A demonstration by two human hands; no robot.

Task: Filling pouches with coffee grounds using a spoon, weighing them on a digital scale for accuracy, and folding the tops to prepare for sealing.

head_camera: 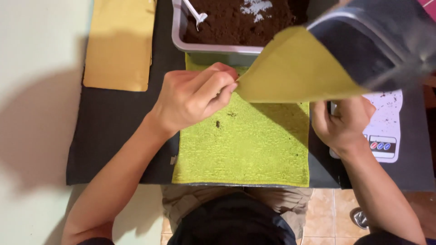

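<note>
My left hand (195, 97) pinches the lower corner of a gold pouch (299, 68) that is lifted and tilted above a green towel (245, 145). The pouch's open mouth, dark inside, points toward the upper right and is blurred. My right hand (343, 122) is under the pouch on the right, fingers curled on its lower edge, over a white kitchen scale (386, 136). A grey tray (181, 36) filled with dark brown powder stands just behind the towel, with a white plastic spoon (196, 16) stuck in it.
A second gold pouch (120, 45) lies flat at the upper left on the black mat (113, 127). The mat lies on a pale table (36, 113). Tiled floor and my lap show below the table's near edge.
</note>
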